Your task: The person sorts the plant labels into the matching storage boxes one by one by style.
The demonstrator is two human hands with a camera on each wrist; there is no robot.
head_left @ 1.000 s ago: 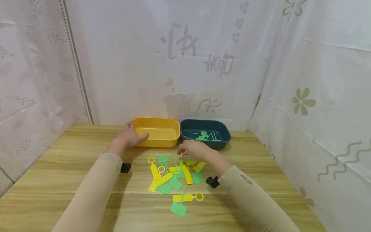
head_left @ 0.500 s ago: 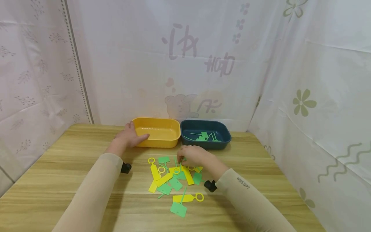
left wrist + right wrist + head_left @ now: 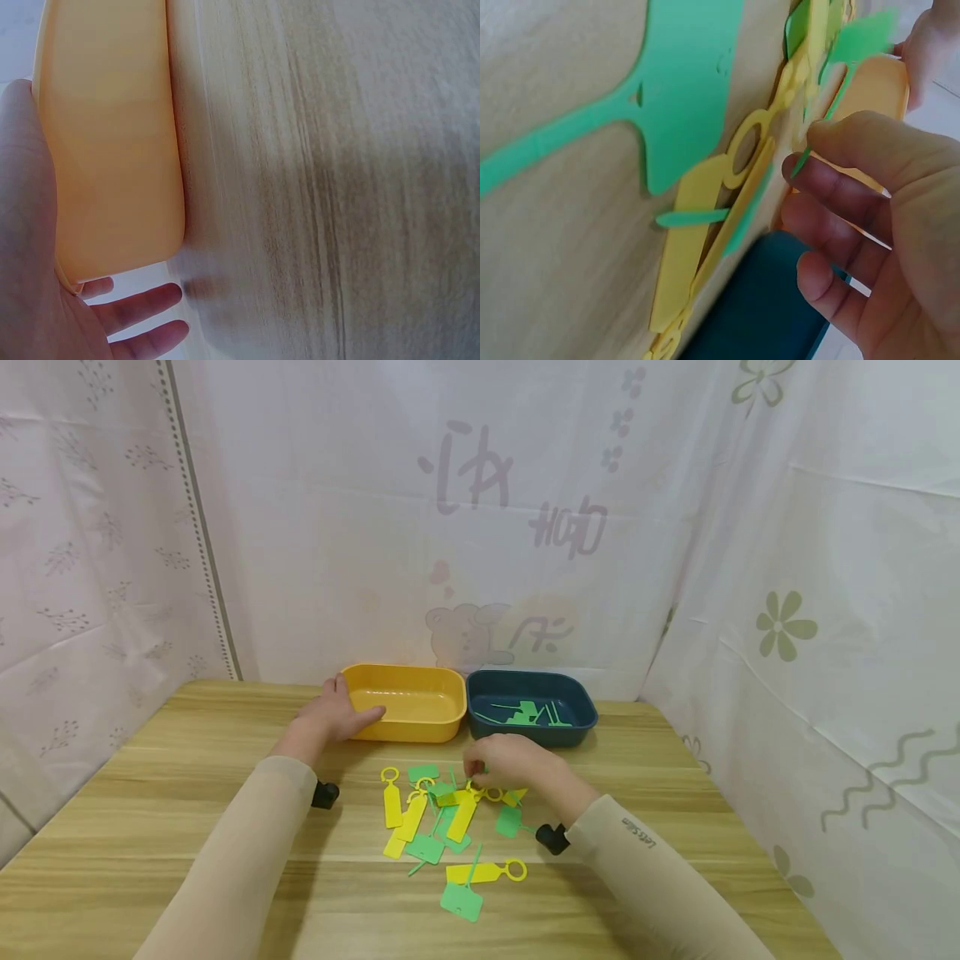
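My left hand rests on the left end of the yellow box, its thumb over the front rim. In the left wrist view its fingers are spread and fairly straight beside the box's end. Over the pile, my right hand pinches a green plastic tag by its thin stem between thumb and forefinger. The tag's flat plate points away from the hand. Below lie several yellow tags with ring ends and several green tags, overlapping one another.
A dark blue box with several green tags in it stands against the yellow box's right side. Nearest me on the wooden table, a green tag and a yellow tag overlap. Patterned curtains hang behind and at both sides.
My right hand has come down into the pile and lifted a green tag by its stem. Several yellow and green tags there have shifted and turned. The left hand has stayed put.
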